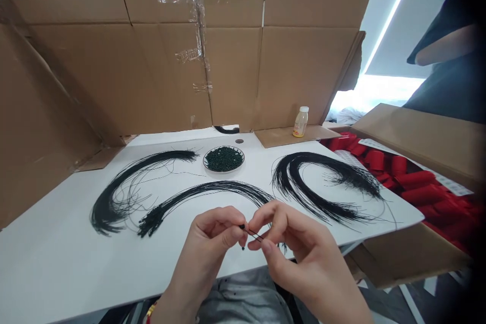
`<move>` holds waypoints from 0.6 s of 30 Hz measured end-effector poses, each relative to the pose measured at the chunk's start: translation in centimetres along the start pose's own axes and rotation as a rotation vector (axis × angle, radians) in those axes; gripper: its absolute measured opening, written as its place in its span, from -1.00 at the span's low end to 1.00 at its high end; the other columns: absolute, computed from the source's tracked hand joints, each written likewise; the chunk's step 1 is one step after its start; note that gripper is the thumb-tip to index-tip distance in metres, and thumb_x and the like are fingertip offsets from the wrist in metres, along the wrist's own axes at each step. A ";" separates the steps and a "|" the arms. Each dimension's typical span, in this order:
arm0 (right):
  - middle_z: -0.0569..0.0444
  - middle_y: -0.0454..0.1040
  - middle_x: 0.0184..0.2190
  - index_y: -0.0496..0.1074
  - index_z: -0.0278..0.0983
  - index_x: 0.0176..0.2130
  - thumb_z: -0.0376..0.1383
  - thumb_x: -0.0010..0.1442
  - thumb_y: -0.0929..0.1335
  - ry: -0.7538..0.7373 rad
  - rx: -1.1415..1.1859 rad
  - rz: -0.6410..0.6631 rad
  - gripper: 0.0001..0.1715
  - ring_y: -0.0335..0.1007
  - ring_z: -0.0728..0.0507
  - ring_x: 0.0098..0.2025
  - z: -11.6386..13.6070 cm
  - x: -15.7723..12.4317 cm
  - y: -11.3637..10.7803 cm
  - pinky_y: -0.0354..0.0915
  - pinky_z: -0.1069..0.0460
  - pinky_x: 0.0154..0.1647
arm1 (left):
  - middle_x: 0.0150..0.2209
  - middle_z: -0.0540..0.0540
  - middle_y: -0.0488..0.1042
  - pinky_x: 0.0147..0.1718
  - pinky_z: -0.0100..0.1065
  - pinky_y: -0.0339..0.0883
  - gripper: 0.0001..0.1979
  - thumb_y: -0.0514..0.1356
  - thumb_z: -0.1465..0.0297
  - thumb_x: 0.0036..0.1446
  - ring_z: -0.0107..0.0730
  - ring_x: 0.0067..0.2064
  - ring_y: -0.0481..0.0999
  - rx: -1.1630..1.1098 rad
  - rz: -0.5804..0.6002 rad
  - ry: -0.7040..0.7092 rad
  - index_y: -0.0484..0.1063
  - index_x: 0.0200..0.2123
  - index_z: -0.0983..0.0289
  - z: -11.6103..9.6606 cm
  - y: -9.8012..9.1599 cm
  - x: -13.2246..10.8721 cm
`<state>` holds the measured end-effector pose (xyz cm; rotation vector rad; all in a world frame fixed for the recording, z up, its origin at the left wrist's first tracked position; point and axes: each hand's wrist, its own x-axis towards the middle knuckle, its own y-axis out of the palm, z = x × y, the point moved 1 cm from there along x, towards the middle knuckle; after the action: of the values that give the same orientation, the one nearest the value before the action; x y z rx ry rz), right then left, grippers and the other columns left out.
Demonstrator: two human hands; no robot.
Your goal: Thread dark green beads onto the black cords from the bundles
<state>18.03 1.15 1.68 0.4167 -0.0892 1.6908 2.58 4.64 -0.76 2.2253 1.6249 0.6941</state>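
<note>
My left hand (214,243) pinches a small dark bead-like piece (242,226) between thumb and forefinger. From it, thin black cord (255,236) runs across to my right hand (301,250), whose thumb and fingers are closed on it. Another tiny dark tip shows just below my left fingertips. Behind both hands, a bundle of black cords (205,188) with knobbly dark ends (152,220) arcs over the white table (56,253). Farther back stands a round dish (205,163) filled with small dark green pieces that look like beads.
Loose bundles of black cord lie at left (110,197) and right (322,197). Cardboard walls (159,76) rise around the back and left. A small bottle (300,122) stands at the back right. Beside the table, a carton (421,126) holds red rolls (415,179); a person's arm (448,45) shows beyond.
</note>
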 end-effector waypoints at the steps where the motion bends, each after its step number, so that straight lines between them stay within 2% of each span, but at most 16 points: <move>1: 0.12 0.54 -0.28 0.26 -0.22 -0.53 -0.50 0.05 0.41 -0.004 -0.002 0.000 -0.70 0.50 -0.05 -0.28 0.0 0.0 0.0 0.51 0.07 -0.17 | -0.49 -0.05 0.59 -0.42 -0.60 0.45 -0.87 0.57 0.31 -0.08 -0.58 -0.46 0.54 -0.010 0.010 -0.010 0.73 -0.44 0.14 0.0 0.1 0.0; 18: 0.12 0.51 -0.31 0.22 -0.22 -0.55 -0.47 0.03 0.41 0.027 -0.014 -0.027 -0.68 0.50 -0.05 -0.31 0.4 0.0 0.4 0.51 0.06 -0.20 | -0.49 -0.04 0.57 -0.41 -0.54 0.48 -0.88 0.56 0.30 -0.06 -0.55 -0.46 0.51 0.003 0.019 0.011 0.73 -0.42 0.13 -0.1 0.2 -0.3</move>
<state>17.79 0.92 2.13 0.3829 -0.0759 1.6676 2.61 4.32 -0.59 2.2452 1.6129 0.7106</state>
